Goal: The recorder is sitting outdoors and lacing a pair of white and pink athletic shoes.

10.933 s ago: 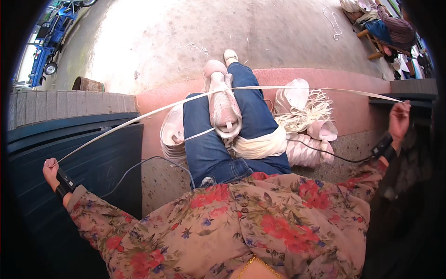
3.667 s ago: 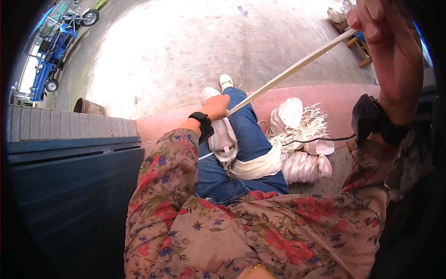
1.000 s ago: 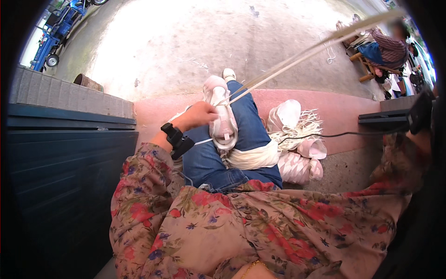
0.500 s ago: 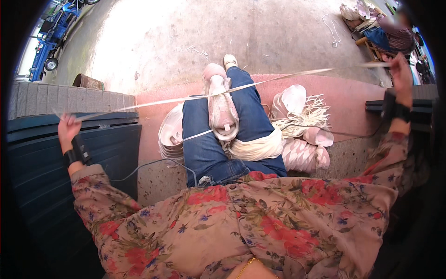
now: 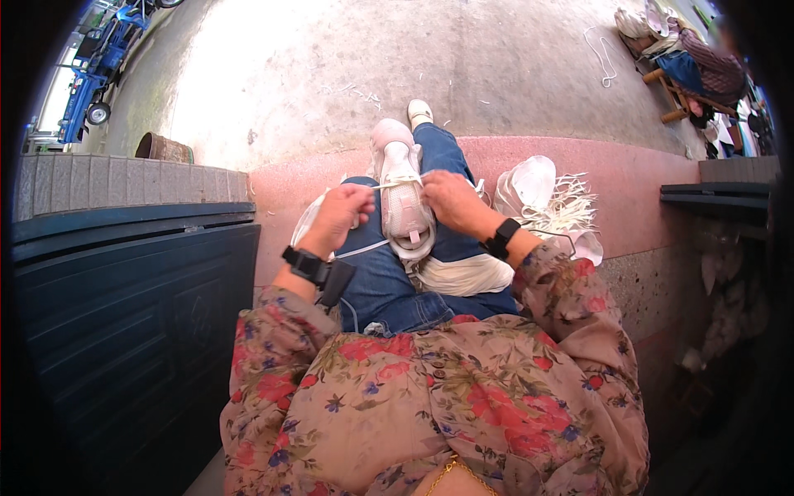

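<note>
A pink and white shoe [image 5: 408,215] is held between the denim-clad thighs [image 5: 380,281], its toe pointed away from the body and its heel opening turned back toward the waist; by this wedging, it seems, the shoe is kept steady without either hand being spent on it. A pale lace [image 5: 383,186] is drawn across the top of the shoe, and the hands are placed one on each side of it, so that the two sides of the lace can probably be worked evenly against each other. The grip of the left hand [image 5: 341,213] is closed in a pinch on the lace, just left of the shoe. The grip of the right hand [image 5: 457,198] is brought in at the shoe's right edge with the fingers curled down; the fingertips are hidden, so whether lace is caught there cannot be told. A bundle of pale laces [image 5: 467,274] is laid over the right thigh, apparently so that strands are kept within easy reach. Beyond that thigh, white and pink shoe pieces [image 5: 529,183] are set on the floor beside a heap of loose lace ends [image 5: 571,205], likely kept close for the same reason. Across the left thigh, a thin white band [image 5: 364,250] is stretched toward the heel.
</note>
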`<state>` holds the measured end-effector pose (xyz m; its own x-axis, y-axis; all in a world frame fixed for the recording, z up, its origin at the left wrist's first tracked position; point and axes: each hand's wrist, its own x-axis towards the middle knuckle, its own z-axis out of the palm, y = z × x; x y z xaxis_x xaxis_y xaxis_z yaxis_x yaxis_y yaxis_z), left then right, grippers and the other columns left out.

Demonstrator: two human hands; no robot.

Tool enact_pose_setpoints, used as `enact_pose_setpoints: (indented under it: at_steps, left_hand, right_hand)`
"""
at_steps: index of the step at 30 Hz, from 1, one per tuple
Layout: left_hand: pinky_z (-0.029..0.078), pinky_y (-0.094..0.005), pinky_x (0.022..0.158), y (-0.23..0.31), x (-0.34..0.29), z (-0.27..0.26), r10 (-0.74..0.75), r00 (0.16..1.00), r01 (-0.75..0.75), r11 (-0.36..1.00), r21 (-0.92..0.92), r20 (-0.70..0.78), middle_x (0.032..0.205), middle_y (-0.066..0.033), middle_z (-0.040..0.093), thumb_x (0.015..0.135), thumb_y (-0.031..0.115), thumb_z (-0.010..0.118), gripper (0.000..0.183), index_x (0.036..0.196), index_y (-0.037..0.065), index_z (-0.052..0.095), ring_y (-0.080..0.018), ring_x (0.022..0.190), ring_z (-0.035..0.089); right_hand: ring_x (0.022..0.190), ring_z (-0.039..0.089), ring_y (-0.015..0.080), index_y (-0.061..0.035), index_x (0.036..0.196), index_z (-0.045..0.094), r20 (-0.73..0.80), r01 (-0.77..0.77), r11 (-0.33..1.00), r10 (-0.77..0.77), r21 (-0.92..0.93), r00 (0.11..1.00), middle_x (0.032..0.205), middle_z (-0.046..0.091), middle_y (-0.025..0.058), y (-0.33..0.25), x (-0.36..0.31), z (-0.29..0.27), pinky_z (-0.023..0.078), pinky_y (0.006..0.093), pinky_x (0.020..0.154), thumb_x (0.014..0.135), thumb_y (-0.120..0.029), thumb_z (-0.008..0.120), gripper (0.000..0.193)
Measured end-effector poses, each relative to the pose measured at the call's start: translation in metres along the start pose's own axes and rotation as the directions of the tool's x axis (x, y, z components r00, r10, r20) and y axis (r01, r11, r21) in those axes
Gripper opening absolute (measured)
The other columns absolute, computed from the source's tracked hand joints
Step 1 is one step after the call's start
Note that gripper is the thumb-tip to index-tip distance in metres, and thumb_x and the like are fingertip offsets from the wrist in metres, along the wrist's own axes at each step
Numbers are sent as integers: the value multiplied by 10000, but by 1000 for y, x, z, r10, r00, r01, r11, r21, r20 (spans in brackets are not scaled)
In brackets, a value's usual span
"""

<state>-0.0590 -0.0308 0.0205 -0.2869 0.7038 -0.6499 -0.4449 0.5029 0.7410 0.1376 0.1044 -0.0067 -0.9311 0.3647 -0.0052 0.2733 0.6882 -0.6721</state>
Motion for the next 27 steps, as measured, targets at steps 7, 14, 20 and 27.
enact_pose_setpoints:
  at_steps: [7,14,20,27]
  left_hand:
    - [461,-280,637,-1,7,19,462,887,-315,591,743,9,714,-130,626,759,141,595,187,864,-11,627,-178,733,600]
    - [444,-375,665,-23,4,16,549,836,-271,438,857,-16,692,-152,603,767,141,557,148,799,16,630,-300,719,555]
    - [432,-404,686,-20,16,19,576,811,-270,220,937,99,731,-158,601,759,136,552,142,758,17,630,-335,759,531]
    - [430,-383,671,3,15,29,529,771,-262,-244,934,354,711,-117,593,707,88,536,103,663,34,612,-283,780,523]
  right_hand:
    - [1100,430,279,-47,795,631,-156,-127,985,108,-118,982,1094,525,121,19,11,8,363,415,868,762,-134,499,161]
    - [912,513,230,-77,725,636,-66,-98,922,78,-375,995,880,602,71,0,26,3,359,384,764,691,-118,540,110]
    - [717,554,198,-101,656,630,37,132,789,-138,-600,990,620,597,57,-12,31,2,349,387,723,666,-111,553,79]
    - [711,563,199,-101,614,616,-22,53,840,-77,-539,997,624,602,56,-4,29,7,347,379,699,654,-107,557,71]
